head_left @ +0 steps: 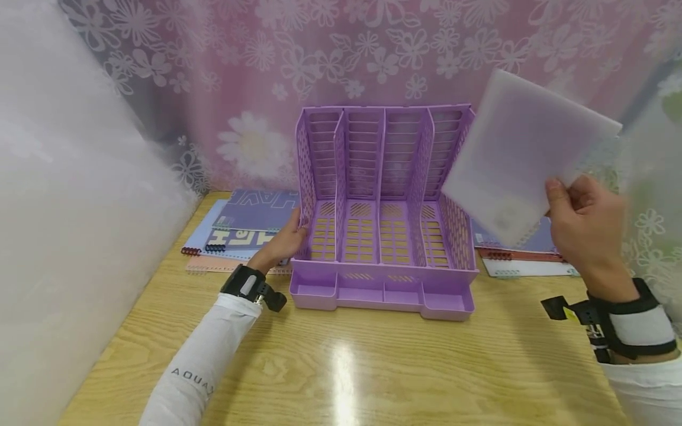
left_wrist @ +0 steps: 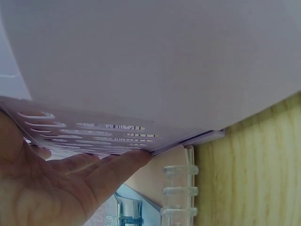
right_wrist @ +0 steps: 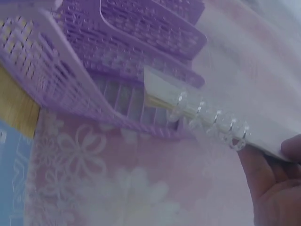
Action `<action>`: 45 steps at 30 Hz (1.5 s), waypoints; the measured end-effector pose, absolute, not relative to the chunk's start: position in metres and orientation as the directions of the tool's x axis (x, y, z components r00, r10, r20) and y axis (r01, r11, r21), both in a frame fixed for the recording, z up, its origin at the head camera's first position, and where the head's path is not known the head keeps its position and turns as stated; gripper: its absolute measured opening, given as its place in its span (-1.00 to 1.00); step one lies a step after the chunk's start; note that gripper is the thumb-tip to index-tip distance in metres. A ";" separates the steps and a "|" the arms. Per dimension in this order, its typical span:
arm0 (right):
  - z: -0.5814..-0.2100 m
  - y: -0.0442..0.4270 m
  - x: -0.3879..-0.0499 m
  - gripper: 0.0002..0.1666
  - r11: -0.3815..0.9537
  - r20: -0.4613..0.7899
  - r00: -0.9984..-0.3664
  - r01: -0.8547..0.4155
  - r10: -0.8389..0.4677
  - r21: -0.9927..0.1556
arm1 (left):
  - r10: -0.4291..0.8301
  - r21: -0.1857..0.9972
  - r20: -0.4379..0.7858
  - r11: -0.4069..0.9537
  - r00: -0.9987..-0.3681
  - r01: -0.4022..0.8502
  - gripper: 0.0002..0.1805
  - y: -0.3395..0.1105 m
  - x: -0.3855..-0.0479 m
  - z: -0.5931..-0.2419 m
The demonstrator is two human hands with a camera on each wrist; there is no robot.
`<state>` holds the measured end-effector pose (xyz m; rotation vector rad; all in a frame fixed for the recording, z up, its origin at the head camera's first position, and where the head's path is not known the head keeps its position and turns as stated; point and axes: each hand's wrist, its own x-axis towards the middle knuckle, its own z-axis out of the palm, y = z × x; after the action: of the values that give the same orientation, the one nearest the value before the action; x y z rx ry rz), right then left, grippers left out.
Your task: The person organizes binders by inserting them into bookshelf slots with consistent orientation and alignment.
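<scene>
My right hand [head_left: 588, 222] pinches a loose-leaf ring notebook [head_left: 527, 157] by its lower right edge, thumb on the near face. The notebook has a frosted, whitish cover and is tilted in the air right of a purple desk file organizer [head_left: 383, 272]. In the right wrist view, clear plastic rings [right_wrist: 216, 122] run along its spine, close to the organizer's dividers. My left hand [head_left: 285, 239] touches the organizer's left side wall. Fairly straight fingers [left_wrist: 117, 174] lie against the slotted panel [left_wrist: 94, 134] in the left wrist view.
The organizer has upright compartments and small front trays [head_left: 314, 287]. Several ring notebooks [head_left: 256, 210] lie stacked at its left, and others [head_left: 527, 263] at its right. A wooden table [head_left: 298, 367] lies underneath, with a pink floral curtain [head_left: 256, 71] behind.
</scene>
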<state>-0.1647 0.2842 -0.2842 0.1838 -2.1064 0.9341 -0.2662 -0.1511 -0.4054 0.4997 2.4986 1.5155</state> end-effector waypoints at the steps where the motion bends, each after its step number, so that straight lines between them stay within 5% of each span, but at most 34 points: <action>1: -0.285 0.279 -0.169 -0.69 0.709 0.724 -0.668 -0.426 0.174 -0.563 | 0.367 0.884 0.021 0.427 -0.930 0.189 -0.30 -0.151 -0.267 -0.406; 12: -0.311 0.237 -0.213 -0.53 0.718 0.696 -0.705 -0.412 0.138 -0.560 | 0.372 0.898 0.033 0.397 -0.928 0.191 -0.31 -0.151 -0.267 -0.407; 28: -0.344 0.222 -0.246 -0.65 0.719 0.592 -0.805 -0.435 -0.041 -0.542 | 0.371 0.899 0.046 0.389 -0.927 0.201 -0.32 -0.153 -0.267 -0.408; 35: -0.351 0.224 -0.250 -0.85 0.683 0.442 -0.877 -0.442 -0.190 -0.582 | 0.372 0.895 0.047 0.396 -0.927 0.204 -0.31 -0.150 -0.266 -0.409; 45: -0.352 0.228 -0.253 -0.69 0.766 0.126 -0.909 -0.403 -0.397 -0.501 | 0.375 0.914 0.010 0.373 -0.927 0.160 -0.33 -0.154 -0.266 -0.407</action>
<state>-0.2529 0.2279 -0.3518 0.6661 -2.9401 0.8381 -0.2663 -0.1535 -0.4071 0.4807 2.4312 1.5837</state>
